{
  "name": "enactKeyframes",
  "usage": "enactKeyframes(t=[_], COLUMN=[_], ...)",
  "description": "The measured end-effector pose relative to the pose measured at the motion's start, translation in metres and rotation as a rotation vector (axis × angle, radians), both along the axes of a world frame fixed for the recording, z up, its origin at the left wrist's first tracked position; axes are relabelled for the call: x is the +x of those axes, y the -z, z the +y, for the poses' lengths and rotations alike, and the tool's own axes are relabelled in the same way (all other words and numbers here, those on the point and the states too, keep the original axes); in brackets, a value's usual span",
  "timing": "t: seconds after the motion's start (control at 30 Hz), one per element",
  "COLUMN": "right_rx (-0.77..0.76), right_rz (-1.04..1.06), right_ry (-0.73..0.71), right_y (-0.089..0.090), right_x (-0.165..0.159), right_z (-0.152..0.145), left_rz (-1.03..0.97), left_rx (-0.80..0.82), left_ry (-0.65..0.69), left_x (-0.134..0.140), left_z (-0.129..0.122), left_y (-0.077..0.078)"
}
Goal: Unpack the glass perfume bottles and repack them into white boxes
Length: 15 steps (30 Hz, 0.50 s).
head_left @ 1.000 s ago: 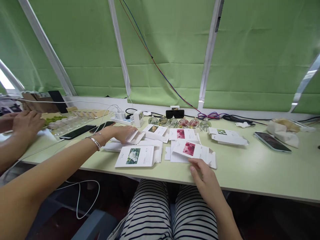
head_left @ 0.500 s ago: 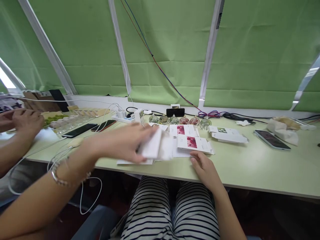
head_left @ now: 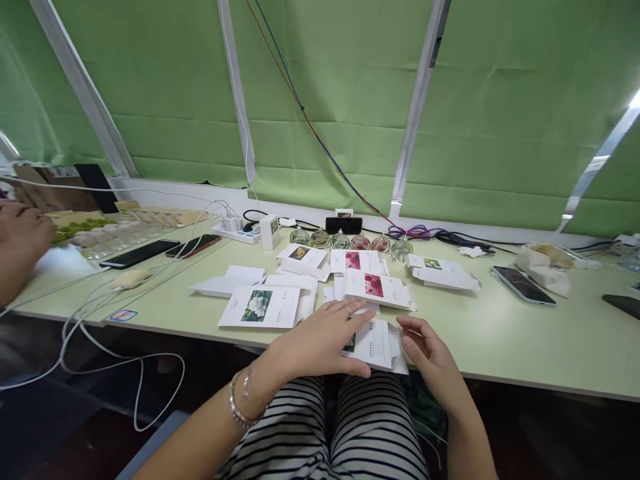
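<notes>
Smooth green fabric blinds (head_left: 330,153) fill the background, cut off above. Below runs the pale, glossy desk (head_left: 515,347), cropped at both sides. Striped trousers (head_left: 300,427) show under its edge, partly covered by the person's forearm. The left hand (head_left: 320,340) lies palm down, fingers stretched, across a carton; its underside is hidden, so whether it grasps the carton cannot be told. The right hand (head_left: 425,353) is released, fingers loosely curled, just beside the carton's flaps. Another person's hand (head_left: 23,233) is cropped at the left edge.

That white card carton (head_left: 377,343) sits at the desk's near edge, flattish, flaps loose at its right end; most of its dark green picture is covered and its print is too small to read. A similar flower-printed carton (head_left: 267,307) lies to the left. Behind stand round glass bottles (head_left: 340,241). A thin ring (head_left: 349,311) circles one left finger.
</notes>
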State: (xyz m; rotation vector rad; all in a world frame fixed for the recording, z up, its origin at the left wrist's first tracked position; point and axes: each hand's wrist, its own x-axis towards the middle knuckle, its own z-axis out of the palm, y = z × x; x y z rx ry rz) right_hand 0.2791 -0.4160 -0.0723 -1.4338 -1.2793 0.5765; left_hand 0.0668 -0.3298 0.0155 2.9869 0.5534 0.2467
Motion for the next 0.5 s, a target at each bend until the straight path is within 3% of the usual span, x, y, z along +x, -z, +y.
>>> enactKeyframes(t=[0.2, 0.5], right_rx=[-0.025, -0.108], right_rz=[-0.043, -0.157], right_ry=[-0.074, -0.252], right_y=[-0.002, -0.022], right_x=[-0.001, -0.007], right_z=[0.001, 0.006], left_rz=[-0.154, -0.123], left_rx=[-0.150, -0.144], left_ry=[-0.223, -0.086], left_x=[-0.037, -0.042], left_z=[-0.009, 0.013], left_y=[0.011, 0.017])
